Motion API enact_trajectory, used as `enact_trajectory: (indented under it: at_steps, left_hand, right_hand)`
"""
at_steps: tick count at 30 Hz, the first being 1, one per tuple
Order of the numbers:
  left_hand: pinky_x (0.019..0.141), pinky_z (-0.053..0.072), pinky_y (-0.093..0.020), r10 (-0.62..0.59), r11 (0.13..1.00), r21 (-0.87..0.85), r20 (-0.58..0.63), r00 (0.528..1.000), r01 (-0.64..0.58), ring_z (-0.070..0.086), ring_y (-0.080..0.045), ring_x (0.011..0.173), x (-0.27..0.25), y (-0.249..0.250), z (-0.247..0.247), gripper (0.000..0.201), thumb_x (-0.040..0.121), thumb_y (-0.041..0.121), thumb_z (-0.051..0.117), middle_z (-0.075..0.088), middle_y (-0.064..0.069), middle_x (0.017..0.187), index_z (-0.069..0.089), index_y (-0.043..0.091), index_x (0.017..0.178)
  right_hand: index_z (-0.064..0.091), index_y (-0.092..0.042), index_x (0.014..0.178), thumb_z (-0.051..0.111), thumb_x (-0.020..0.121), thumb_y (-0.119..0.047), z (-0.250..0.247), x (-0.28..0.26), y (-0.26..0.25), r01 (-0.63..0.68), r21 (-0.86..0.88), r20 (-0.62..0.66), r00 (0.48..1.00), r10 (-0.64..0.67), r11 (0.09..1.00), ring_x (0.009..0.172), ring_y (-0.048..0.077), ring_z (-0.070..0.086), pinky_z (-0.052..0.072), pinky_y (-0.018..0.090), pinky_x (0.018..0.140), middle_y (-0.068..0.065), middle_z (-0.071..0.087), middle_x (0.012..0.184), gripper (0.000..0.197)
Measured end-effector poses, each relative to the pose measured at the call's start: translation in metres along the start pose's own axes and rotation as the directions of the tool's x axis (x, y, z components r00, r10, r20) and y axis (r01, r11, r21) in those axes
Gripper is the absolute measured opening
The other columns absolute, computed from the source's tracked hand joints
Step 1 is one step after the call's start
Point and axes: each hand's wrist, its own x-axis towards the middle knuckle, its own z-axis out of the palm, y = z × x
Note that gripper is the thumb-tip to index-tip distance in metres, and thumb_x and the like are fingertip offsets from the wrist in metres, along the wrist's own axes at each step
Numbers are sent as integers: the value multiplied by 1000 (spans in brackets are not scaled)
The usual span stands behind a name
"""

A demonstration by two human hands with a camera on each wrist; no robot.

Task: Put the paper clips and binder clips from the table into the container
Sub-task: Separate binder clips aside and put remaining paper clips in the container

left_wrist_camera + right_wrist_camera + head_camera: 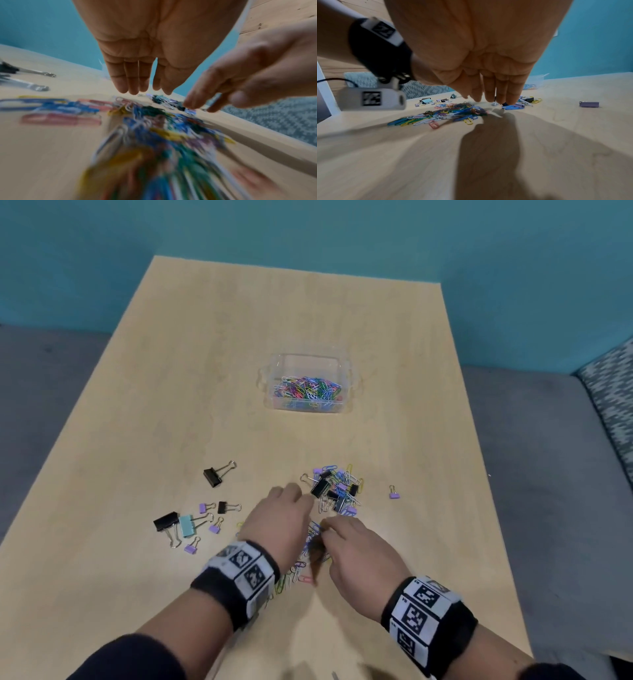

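A clear plastic container (270, 371) holding several coloured paper clips stands mid-table. Nearer me lies a mixed pile of paper clips and black binder clips (337, 491). A strip of loose paper clips (308, 546) runs between my hands. My left hand (284, 515) hovers over this strip with straight fingers (133, 86) pointing down, holding nothing. My right hand (346, 542) is just right of the strip. Its straight fingertips (503, 98) touch the near edge of the pile at a blue paper clip (513, 107).
Left of my hands lie several binder clips: black (165, 520), teal (186, 525) and small purple ones (190, 548). Another black binder clip (213, 476) sits farther back. A lone purple clip (394, 494) lies right of the pile. A patterned seat (613, 398) stands beyond the table's right edge.
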Motion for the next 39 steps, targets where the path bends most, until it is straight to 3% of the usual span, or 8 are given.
enact_trajectory:
  at_steps: [4,7,13,19,23,28,32,39]
  left_hand:
    - [64,40,-37,28,997,72,69,997,-33,46,-28,88,43,-2,-14,38,82,15,54,50,-6,101,49,22,120]
    - [61,32,-34,68,978,183,167,984,-99,47,-27,86,54,0,-15,36,76,10,58,49,-5,97,52,21,110]
    - [65,36,-35,63,984,155,149,987,-86,46,-28,92,55,0,-16,26,77,12,53,50,-5,100,53,18,103]
    - [80,45,-38,-33,996,-75,135,990,44,44,-25,94,52,-11,-12,27,70,18,59,49,-3,100,56,16,97]
    - [76,46,-40,5,1000,-26,103,995,-3,46,-27,93,51,-17,-11,34,76,21,59,49,-6,102,54,19,109]
    - [67,44,-39,68,994,79,85,994,-75,47,-28,86,53,-16,-9,22,77,22,58,52,-5,95,57,17,99]
    - [69,45,-39,77,994,69,69,995,-82,48,-29,86,53,-14,-9,23,74,23,59,54,-5,94,59,15,95]
    - [65,44,-37,-225,971,-90,-5,974,223,50,-25,80,51,-44,-23,11,79,21,53,58,-4,85,54,17,88]
  right_hand:
    - [59,-17,100,29,72,-18,1,0,1,-63,-91,-34,998,60,994,94,26,52,48,36,73,2,58,106,41]
    - [58,-17,89,56,72,-17,-7,8,6,-204,-151,-155,971,181,967,75,29,52,43,38,57,4,57,86,17]
    - [59,-15,81,80,60,-21,-17,36,19,-314,-148,-212,936,280,938,68,31,53,41,36,54,6,57,75,30]
    - [59,-16,81,77,62,-22,-11,47,24,-323,-159,-177,939,295,933,70,31,52,42,38,57,6,57,77,27]
    - [57,-16,78,74,63,-19,-9,54,21,-298,-191,-179,947,265,935,70,30,51,37,36,57,5,56,76,23]
    - [55,-17,71,71,62,-21,-12,56,23,-269,-200,-196,953,230,942,68,30,50,31,34,58,4,55,71,19]
    - [52,-21,77,54,75,-32,-24,44,42,-395,-42,-207,902,379,918,79,28,47,34,36,65,2,54,80,12]
    - [56,-17,87,53,84,-30,-15,10,75,-519,-19,-167,844,510,854,84,28,49,43,39,70,4,57,89,13]
